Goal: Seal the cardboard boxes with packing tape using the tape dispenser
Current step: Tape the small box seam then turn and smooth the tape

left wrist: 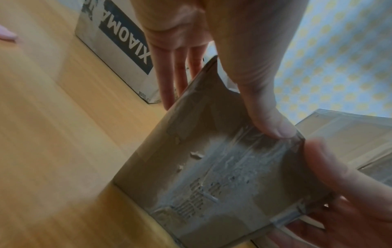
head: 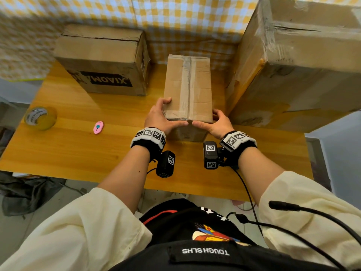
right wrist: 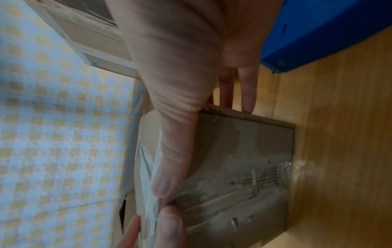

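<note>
1. A small cardboard box (head: 188,89) stands in the middle of the desk (head: 78,145), closed, with clear tape running along its top seam; its contents are hidden.
2. The left hand (head: 162,116) grips the box's near left corner, fingers against the side and thumb along the near top edge.
3. The right hand (head: 214,122) holds the near right corner the same way; the two thumbs almost meet at the taped edge.
4. A printed box (head: 103,61) stands closed at the back left; a large taped box (head: 297,61) stands at the right.
5. A roll of packing tape (head: 40,117) lies near the desk's left edge, with a small pink object (head: 98,127) beside it.
6. A yellow-and-white checked cloth (head: 175,18) hangs behind the wooden desk.
</note>
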